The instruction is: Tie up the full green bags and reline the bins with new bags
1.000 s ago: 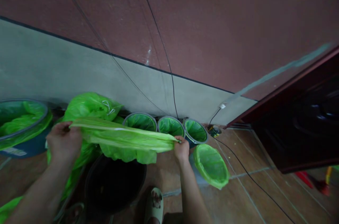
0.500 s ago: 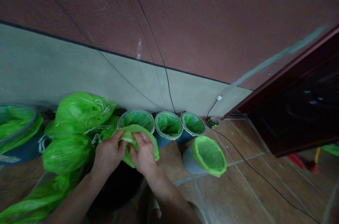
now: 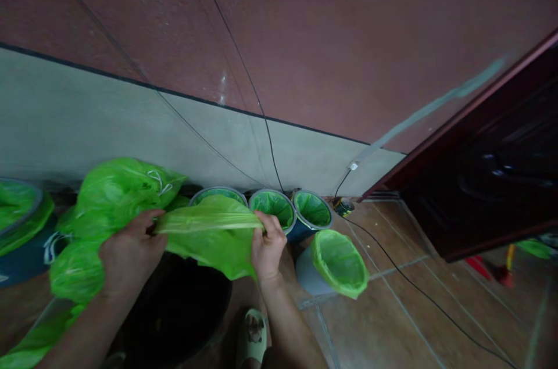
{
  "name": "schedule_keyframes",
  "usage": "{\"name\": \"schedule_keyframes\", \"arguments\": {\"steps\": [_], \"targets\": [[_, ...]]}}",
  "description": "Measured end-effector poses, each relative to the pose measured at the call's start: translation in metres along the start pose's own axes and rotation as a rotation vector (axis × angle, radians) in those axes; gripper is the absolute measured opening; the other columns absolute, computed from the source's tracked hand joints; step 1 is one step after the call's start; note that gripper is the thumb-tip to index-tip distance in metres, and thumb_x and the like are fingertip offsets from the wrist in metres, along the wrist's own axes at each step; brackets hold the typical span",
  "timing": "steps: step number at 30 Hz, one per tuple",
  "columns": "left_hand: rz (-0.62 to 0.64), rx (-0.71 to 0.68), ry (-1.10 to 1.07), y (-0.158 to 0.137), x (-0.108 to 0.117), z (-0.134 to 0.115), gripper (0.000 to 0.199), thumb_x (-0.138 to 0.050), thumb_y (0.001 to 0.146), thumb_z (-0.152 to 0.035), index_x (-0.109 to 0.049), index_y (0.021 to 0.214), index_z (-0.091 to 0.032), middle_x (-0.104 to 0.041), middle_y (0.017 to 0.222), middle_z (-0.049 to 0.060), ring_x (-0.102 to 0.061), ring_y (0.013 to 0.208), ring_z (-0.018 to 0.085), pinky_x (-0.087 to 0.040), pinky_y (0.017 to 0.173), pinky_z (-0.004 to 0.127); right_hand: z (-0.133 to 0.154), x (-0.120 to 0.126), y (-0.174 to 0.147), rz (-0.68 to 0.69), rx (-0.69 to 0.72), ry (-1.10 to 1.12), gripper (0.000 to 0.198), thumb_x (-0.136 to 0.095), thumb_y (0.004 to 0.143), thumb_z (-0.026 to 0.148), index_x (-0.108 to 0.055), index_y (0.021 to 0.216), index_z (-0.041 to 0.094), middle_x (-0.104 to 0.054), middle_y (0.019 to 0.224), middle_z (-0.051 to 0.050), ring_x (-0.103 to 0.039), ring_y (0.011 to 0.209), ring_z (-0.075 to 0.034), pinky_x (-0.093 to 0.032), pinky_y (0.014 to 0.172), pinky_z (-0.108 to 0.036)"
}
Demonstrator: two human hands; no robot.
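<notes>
A green plastic bin bag [image 3: 209, 241] is stretched between my two hands, its folded top edge pulled taut. My left hand [image 3: 133, 250] is closed on the left end of that edge, and my right hand [image 3: 269, 246] pinches the right end. Below the bag stands a large black bin [image 3: 183, 311], its inside dark. Behind the bag, three bins lined with green bags stand against the wall: a left one [image 3: 218, 190], partly hidden, a middle one [image 3: 274, 209] and a right one [image 3: 312, 209]. Nearer my right arm, a grey lined bin [image 3: 311, 270] leans.
Stuffed green bags [image 3: 117, 194] with white ties are piled on the left, beside a blue lined bin [image 3: 32, 241]. A black cable [image 3: 418, 287] crosses the tiled floor. At the right is a dark door [image 3: 488, 183], with a red dustpan [image 3: 478, 266] nearby. A small can [image 3: 344, 206] stands by the wall.
My hands have moved apart, left hand leftwards and right hand rightwards, drawing the bunched bag out into a taut strip. More of the black bin and a slippered foot now show.
</notes>
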State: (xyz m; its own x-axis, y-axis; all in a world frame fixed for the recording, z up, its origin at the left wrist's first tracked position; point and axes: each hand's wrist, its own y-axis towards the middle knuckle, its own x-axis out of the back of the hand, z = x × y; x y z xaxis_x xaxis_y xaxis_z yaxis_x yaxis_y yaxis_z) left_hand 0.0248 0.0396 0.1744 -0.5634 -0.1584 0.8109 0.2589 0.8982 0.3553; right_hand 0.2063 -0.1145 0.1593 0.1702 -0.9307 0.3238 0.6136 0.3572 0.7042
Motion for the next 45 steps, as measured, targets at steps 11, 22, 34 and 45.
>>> {"name": "schedule_keyframes", "arguments": {"steps": [11,22,34,45], "targets": [[-0.168,0.015,-0.026,0.015,0.005,0.020,0.046,-0.046,0.085,-0.034,-0.072,0.115,-0.012,-0.071,0.080,0.009,-0.059,0.063,0.021,-0.034,0.057,0.029,-0.025,0.018,0.004,0.235,-0.371,-0.493,0.057,-0.059,0.074,0.011,-0.061,0.132,0.009,-0.060,0.131,-0.023,-0.060,0.117,-0.035,-0.046,0.098,-0.048],[0.119,-0.061,-0.072,-0.011,-0.007,-0.015,0.043,-0.053,0.080,-0.027,-0.071,0.118,-0.018,-0.076,0.090,0.006,-0.064,0.074,0.020,-0.041,0.066,0.028,0.009,-0.034,-0.021,0.550,-0.135,-0.503,0.034,-0.046,0.088,0.007,-0.071,0.111,0.015,-0.071,0.105,-0.012,-0.066,0.095,-0.025,-0.050,0.088,-0.038],[-0.096,0.088,0.147,0.023,0.017,0.032,0.050,-0.041,0.091,-0.044,-0.074,0.112,-0.012,-0.072,0.101,0.012,-0.058,0.076,0.020,-0.031,0.059,0.028,-0.032,0.019,0.012,-0.077,-0.212,-0.253,0.036,-0.040,0.092,0.023,-0.071,0.107,0.013,-0.074,0.102,-0.013,-0.068,0.095,-0.024,-0.051,0.087,-0.034],[-0.002,0.320,0.061,0.038,0.025,0.046,0.039,-0.053,0.085,-0.034,-0.067,0.112,-0.011,-0.061,0.080,0.002,-0.039,0.058,0.012,-0.037,0.061,0.026,-0.066,0.043,0.020,-0.198,-0.400,-0.216,0.039,-0.047,0.081,0.025,-0.074,0.104,0.008,-0.076,0.093,-0.016,-0.070,0.086,-0.026,-0.054,0.078,-0.035]]}}
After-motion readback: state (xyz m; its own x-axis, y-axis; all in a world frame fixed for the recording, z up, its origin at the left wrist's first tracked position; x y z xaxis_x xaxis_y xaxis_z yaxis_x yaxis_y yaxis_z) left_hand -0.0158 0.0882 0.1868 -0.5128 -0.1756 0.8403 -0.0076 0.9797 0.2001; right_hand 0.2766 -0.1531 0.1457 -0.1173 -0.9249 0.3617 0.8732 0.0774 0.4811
